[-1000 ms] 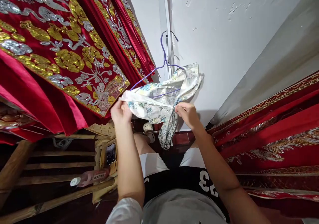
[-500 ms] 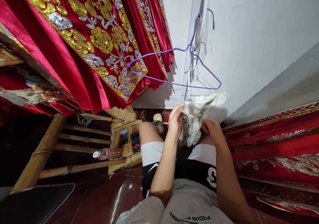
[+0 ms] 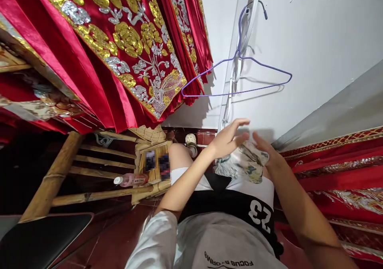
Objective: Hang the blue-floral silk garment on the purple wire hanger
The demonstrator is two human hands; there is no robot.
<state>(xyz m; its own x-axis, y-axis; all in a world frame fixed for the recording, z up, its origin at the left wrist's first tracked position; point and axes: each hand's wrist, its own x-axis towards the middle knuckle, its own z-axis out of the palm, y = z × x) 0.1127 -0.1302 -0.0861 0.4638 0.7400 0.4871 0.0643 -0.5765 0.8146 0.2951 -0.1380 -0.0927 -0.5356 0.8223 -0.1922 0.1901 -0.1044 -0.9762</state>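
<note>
A crumpled piece of light patterned cloth (image 3: 237, 165) lies across my thighs. Its kind does not show clearly. Above its left part I hold my left hand (image 3: 229, 138) open, thumb and fingers apart. My right hand (image 3: 264, 148) is beside the cloth's right edge, its fingers stretched upward and partly in shadow; no grip on the cloth shows. Higher up, a purple wire hanger (image 3: 239, 53) hangs bare from a white upright strip (image 3: 250, 15) at the wall.
Red sequined fabric (image 3: 128, 37) hangs at upper left, and more red embroidered fabric (image 3: 344, 181) stands at right. Left of my leg is a bamboo chair (image 3: 62, 169) with a pink drink bottle (image 3: 131, 180) on it. A light clog (image 3: 190, 139) is on the floor.
The cloth has come down from between my raised hands onto my thighs. My left hand has opened and moved right. The hanger has turned and sits farther right in view.
</note>
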